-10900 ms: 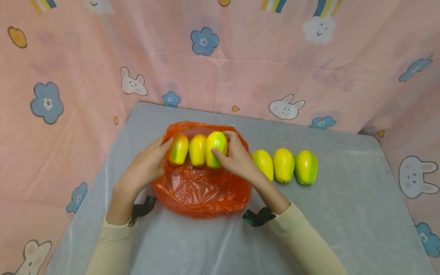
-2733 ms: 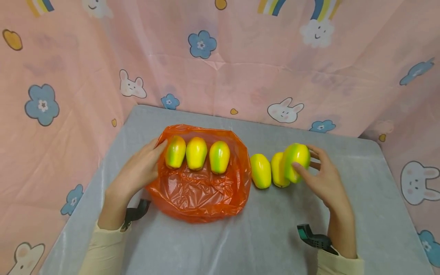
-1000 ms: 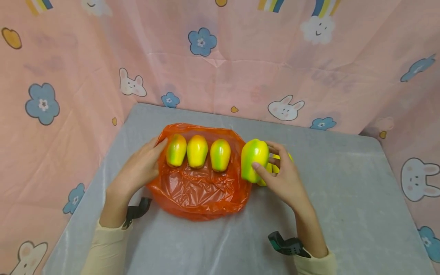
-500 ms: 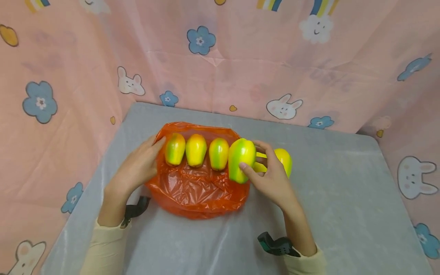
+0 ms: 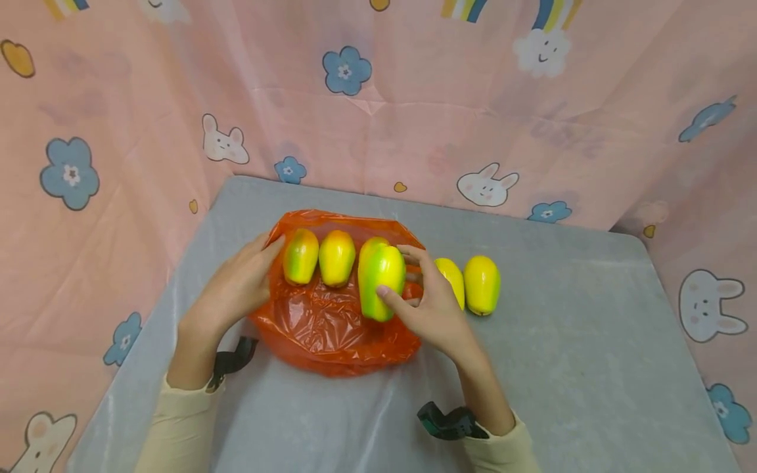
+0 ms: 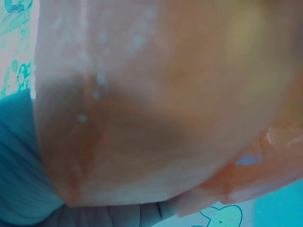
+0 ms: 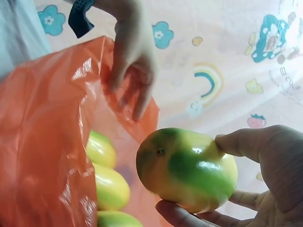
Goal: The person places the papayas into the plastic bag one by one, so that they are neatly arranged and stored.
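Note:
An orange-red plastic bag point(image 5: 331, 328) lies spread with its mouth wide in the head view. My left hand point(image 5: 233, 282) holds its left rim; in the right wrist view that hand's thumb and fingers point(image 7: 118, 71) straddle the bag edge. My right hand point(image 5: 428, 302) grips a yellow-green papaya point(image 5: 381, 282) between thumb and fingers, over the bag mouth. Inside the bag, two papayas point(image 5: 301, 257) show on the left, and a third papaya point(image 5: 371, 246) is partly covered by the held one. Blurred bag plastic point(image 6: 142, 142) fills most of the left wrist view.
Two more papayas point(image 5: 481, 286) lie on the grey table point(image 5: 579, 355) right of the bag, the nearer one partly behind my right hand. A pink patterned cloth point(image 5: 414, 118) hangs round the back and sides. Black wrist cameras point(image 5: 449, 420) are strapped to both arms.
Earlier, the right hand placed a third papaya in the bag. It then lifted another from the row's right end and carried it left over the bag. The left hand stayed at the rim.

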The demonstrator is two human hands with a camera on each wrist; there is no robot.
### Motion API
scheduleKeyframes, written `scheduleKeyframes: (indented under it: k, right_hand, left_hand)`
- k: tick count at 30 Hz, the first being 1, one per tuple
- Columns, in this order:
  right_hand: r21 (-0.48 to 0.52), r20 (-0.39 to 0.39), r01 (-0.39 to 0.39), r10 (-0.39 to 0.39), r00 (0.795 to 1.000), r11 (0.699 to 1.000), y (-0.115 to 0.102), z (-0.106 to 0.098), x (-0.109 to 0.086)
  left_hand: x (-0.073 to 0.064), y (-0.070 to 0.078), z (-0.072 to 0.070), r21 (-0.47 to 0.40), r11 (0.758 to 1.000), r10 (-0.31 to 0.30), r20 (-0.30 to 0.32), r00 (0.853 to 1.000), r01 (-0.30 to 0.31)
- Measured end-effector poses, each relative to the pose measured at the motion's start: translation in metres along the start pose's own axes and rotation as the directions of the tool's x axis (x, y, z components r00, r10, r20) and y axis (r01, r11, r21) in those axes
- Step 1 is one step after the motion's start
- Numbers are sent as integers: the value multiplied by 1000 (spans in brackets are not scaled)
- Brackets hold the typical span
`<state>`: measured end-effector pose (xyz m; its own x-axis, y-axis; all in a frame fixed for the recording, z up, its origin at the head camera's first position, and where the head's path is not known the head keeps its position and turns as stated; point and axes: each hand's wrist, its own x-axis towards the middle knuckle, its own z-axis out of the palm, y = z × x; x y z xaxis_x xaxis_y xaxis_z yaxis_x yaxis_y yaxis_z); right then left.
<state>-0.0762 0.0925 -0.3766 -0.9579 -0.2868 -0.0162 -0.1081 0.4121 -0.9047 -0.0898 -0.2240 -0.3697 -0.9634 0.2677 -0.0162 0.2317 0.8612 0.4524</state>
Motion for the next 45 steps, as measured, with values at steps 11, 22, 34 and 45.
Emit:
scheduleKeyframes:
  k: [11, 22, 34, 45]
  right_hand:
    - [3, 40, -3, 3, 999, 1000, -7, 27, -1]
    - [-26, 78, -3, 5, 997, 1000, -11, 57, 1]
    - [-92, 84, 21, -13, 996, 996, -12, 80, 1]
    - [-123, 77, 19, -10, 997, 992, -12, 96, 5]
  left_hand:
    - [0, 2, 1, -13, 1000, 1, -9, 1000, -1]
    - [-2, 2, -1, 18, 1000, 17, -6, 1000, -16]
    - [-4, 3, -2, 17, 1000, 12, -1, 1000, -12]
    - [-4, 4, -3, 0, 1000, 21, 2, 1000, -21]
